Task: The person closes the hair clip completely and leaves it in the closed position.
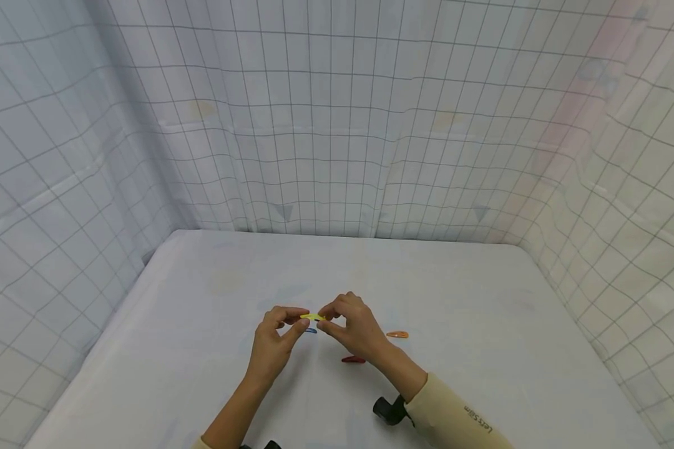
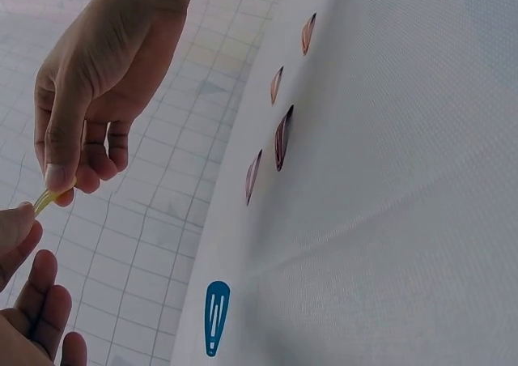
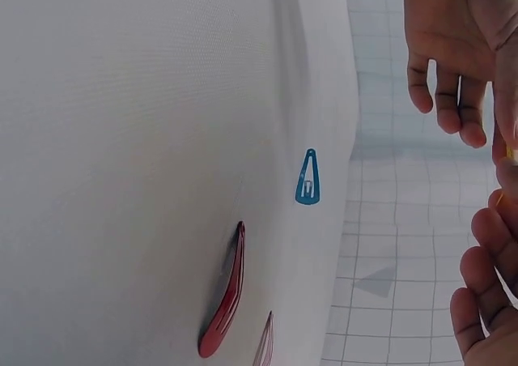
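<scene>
A yellow snap hair clip (image 1: 312, 317) is held up over the table between both hands. My left hand (image 1: 271, 348) pinches one end of it with thumb and forefinger. At its other end, the thumb and fingertips of my right hand (image 1: 352, 325) pinch too, as the left wrist view also shows the clip (image 2: 46, 199) stretched between them. Below the hands, a blue snap hair clip (image 3: 307, 180) lies on the table. Closer to me, under the right wrist, is a red hair clip (image 1: 353, 359).
An orange hair clip (image 1: 397, 335) lies right of the right hand. In the left wrist view more clips lie beyond the blue one, among them a slim one (image 2: 253, 178). The white-covered table (image 1: 455, 293) is walled by checked curtains (image 1: 337, 125).
</scene>
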### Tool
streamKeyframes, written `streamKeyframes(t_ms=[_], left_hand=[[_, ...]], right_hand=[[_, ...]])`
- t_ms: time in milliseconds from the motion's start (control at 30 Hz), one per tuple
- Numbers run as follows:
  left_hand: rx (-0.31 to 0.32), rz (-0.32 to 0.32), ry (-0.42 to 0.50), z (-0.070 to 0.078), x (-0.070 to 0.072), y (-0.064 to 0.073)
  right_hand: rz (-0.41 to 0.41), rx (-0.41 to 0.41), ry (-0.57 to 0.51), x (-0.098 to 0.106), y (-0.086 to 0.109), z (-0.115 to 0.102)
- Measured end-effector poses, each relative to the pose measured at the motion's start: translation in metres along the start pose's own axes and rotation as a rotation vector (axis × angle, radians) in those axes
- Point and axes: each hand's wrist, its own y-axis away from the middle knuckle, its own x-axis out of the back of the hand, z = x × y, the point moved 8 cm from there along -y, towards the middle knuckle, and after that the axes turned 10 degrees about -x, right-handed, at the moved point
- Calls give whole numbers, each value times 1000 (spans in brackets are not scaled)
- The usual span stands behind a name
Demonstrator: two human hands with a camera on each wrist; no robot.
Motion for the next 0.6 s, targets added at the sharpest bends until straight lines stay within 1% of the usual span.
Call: streamKeyframes(t_ms=[100, 167, 267, 400, 500, 600], left_hand=[[-7, 7, 5, 1, 2, -1], [-7, 10, 10, 2, 2, -2], [3, 16, 11, 3, 3, -5], [27, 25, 13, 3, 3, -7], [35, 32, 23, 2, 4, -8], [27, 27, 22, 3, 4, -8]], right_hand=[[-22, -36, 2, -3, 0, 2], [-52, -76, 7, -6, 0, 4], [-114, -138, 16, -14, 2, 8], [-192, -197, 44, -26, 5, 12], [-246, -229, 70, -35, 7, 15], [-288, -235, 100, -44, 9, 17]])
